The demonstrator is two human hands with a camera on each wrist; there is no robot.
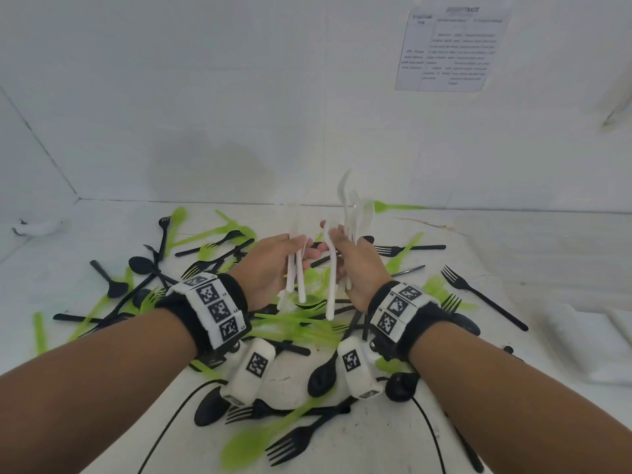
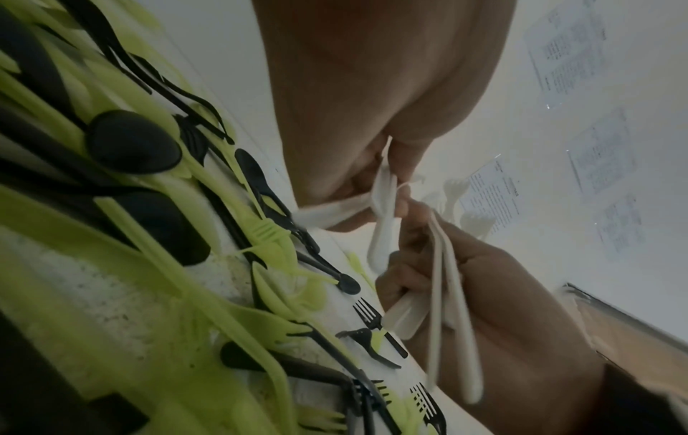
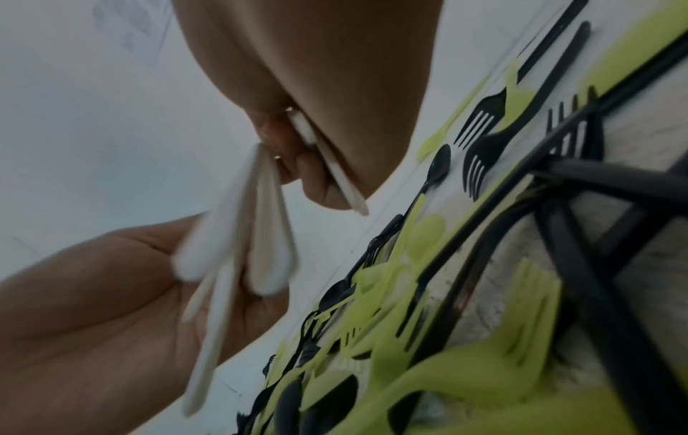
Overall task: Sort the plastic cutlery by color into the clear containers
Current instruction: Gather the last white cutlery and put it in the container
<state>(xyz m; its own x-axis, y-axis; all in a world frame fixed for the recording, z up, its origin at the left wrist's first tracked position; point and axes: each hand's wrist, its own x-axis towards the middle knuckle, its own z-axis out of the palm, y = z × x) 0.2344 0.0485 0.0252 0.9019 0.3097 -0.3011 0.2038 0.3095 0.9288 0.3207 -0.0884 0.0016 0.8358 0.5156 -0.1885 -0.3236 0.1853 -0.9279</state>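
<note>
Both hands are raised above a pile of green cutlery [image 1: 294, 323] and black cutlery [image 1: 482, 295] scattered over the white table [image 1: 533, 254]. My left hand [image 1: 306, 249] pinches a few white pieces [image 1: 295, 268] with their handles hanging down; its fingers show on them [image 2: 385, 188] in the left wrist view. My right hand [image 1: 337, 236] grips a bundle of white cutlery [image 1: 352, 213], with fork and spoon heads pointing up. The bundle's handles [image 3: 231, 235] hang blurred in front of the left palm [image 3: 93, 309]. The hands nearly touch. No clear container is visible.
Walls close the table at the back and left, and a printed sheet [image 1: 451, 49] is taped to the back wall. A pale translucent thing [image 1: 581, 340] lies at the right edge. Black cables [image 1: 171, 432] run over the near table.
</note>
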